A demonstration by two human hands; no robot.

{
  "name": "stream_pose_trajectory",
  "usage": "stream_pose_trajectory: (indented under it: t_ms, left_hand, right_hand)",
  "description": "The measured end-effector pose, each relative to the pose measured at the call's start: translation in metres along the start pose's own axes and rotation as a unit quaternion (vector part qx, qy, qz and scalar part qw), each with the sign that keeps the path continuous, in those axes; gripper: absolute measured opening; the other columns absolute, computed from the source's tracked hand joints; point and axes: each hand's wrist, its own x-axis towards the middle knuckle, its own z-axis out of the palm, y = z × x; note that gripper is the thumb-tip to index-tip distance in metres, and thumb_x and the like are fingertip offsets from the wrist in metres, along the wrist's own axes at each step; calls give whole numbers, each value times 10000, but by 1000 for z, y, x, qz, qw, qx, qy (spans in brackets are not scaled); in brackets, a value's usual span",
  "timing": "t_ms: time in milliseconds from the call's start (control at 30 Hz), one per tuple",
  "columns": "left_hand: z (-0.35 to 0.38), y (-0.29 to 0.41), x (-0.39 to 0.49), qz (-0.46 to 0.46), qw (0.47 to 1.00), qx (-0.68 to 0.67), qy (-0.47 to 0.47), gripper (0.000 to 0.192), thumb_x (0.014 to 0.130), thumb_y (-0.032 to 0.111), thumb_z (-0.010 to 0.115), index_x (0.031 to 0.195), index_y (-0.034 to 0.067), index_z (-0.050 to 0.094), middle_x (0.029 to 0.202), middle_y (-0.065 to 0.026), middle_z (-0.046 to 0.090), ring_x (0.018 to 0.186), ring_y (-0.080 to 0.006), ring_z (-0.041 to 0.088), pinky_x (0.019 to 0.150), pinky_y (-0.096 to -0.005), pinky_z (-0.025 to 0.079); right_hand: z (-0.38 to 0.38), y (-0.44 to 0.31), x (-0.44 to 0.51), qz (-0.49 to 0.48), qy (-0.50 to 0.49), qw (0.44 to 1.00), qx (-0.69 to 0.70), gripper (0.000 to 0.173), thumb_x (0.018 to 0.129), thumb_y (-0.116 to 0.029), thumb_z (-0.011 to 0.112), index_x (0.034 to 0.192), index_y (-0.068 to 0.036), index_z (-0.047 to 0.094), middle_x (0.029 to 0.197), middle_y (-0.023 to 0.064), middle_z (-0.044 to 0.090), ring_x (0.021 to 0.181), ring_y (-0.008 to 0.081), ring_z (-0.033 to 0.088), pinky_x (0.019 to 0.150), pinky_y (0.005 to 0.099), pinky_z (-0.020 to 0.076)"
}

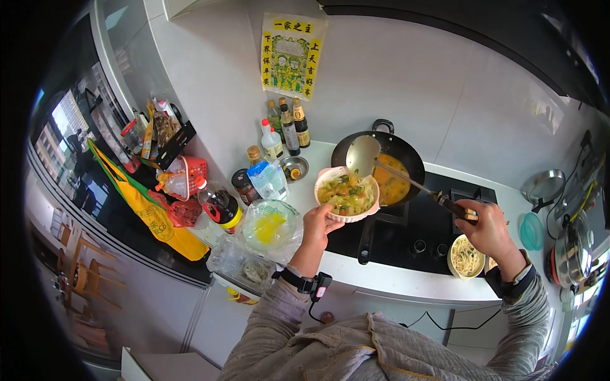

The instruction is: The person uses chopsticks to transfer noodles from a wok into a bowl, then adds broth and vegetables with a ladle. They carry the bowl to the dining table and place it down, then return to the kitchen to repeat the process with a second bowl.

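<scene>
My left hand (pixel 318 227) grips the near left rim of a pink bowl (pixel 350 218), which holds noodles topped with vegetable soup. In my right hand (pixel 483 227) is the dark handle of a metal ladle (pixel 363 153); its head is tilted over the bowl's far edge. Behind and right of the bowl, a black wok (pixel 415 164) with orange soup (pixel 391 181) stands on the black gas hob (pixel 395 243). Below my right hand a bowl of noodles (pixel 466 257) sits at the hob's near edge, and a further bowl beside it is partly hidden by my wrist.
Sauce bottles (pixel 300 125) stand against the back wall by a small metal bowl (pixel 294 168). A dark sauce bottle (pixel 220 207), a jar (pixel 245 185) and plastic bags (pixel 269 227) crowd the left counter. A teal bowl (pixel 531 231) and a glass-lidded pot (pixel 572 252) are at right.
</scene>
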Motion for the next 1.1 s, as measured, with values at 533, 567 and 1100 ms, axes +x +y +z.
stream_pose_trajectory:
  t_ms: [533,567,1100]
  left_hand:
    - [-33,11,-27,17,999,2,38,250,865,143,572,1035,-40,581,882,-126,622,737,-226,665,637,-370,617]
    - [-36,12,-29,19,999,3,45,246,866,143,571,1031,-39,581,880,-125,620,734,-225,664,636,-369,617]
    - [-42,10,-23,21,999,2,39,259,870,143,568,1040,-53,574,931,-136,617,772,-224,659,638,-355,622]
  right_hand:
    - [85,95,35,154,-94,971,-158,281,803,-227,655,1010,-38,636,851,192,677,856,367,660,770,438,535]
    - [83,92,34,170,-101,973,-114,316,798,-241,670,1027,-26,645,870,212,675,884,372,657,795,433,535]
    - [68,102,30,299,-136,882,337,129,728,-11,719,829,55,674,607,43,578,495,120,497,483,275,382]
